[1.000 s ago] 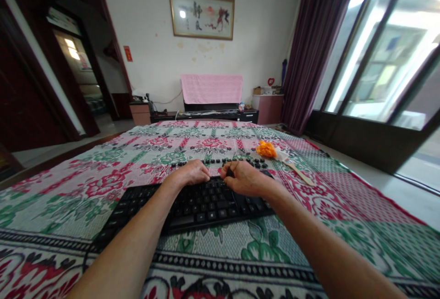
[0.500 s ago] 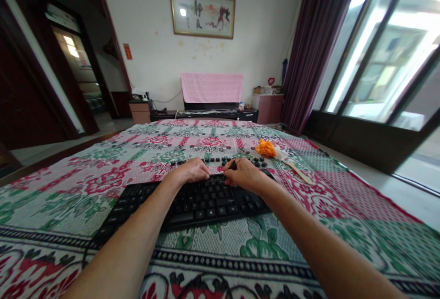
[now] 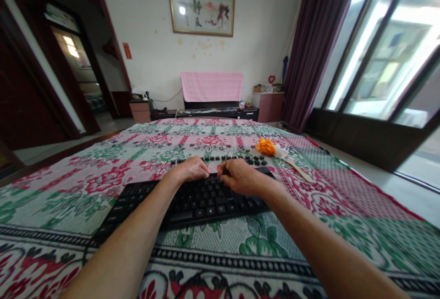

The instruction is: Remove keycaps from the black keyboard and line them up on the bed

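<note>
A black keyboard (image 3: 195, 202) lies on the patterned cloth in front of me, angled slightly. My left hand (image 3: 194, 169) is closed at its far edge, fingertips pressed to the top rows. Close beside it, my right hand (image 3: 237, 175) is closed in a pinch over the upper keys. A small dark piece shows between its fingers; its kind is too hidden to make out. Behind the keyboard, several loose black keycaps (image 3: 228, 157) stand in a row on the cloth, partly covered by my hands.
To the right lie a crumpled orange cloth (image 3: 266, 146), a white wad (image 3: 281, 151) and a pale flat-handled brush or stick (image 3: 299, 170). The flowered cloth (image 3: 117, 152) spreads over the whole surface. Farther off is a low cabinet with a pink towel (image 3: 211, 86) above it.
My right hand has shifted slightly left, closer to my left hand, with the dark piece still in its fingers. The left hand stays at the keyboard's far edge.
</note>
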`<act>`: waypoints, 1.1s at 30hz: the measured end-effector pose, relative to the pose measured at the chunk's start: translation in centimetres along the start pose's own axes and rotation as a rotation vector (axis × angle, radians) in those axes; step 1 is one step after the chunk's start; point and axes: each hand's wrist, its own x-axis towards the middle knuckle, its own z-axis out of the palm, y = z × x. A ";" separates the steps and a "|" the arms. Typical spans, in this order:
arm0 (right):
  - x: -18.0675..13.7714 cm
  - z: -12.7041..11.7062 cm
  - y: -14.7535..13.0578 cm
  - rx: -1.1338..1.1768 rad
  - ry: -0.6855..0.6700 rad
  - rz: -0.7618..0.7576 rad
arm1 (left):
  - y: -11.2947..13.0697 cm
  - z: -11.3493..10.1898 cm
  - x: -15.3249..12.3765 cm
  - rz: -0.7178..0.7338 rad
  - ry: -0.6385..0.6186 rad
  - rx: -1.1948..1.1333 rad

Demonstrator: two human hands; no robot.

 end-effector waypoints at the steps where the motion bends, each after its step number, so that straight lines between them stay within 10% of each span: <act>1: 0.1 0.0 0.2 0.028 -0.012 0.012 | 0.0 0.0 0.0 -0.001 -0.001 -0.001; 22: 1.1 1.0 1.6 0.394 0.032 0.398 | -0.2 0.1 0.3 -0.048 0.014 0.027; 33: 0.2 1.5 -0.6 -0.190 0.159 0.021 | -0.3 0.1 0.1 0.004 0.040 0.050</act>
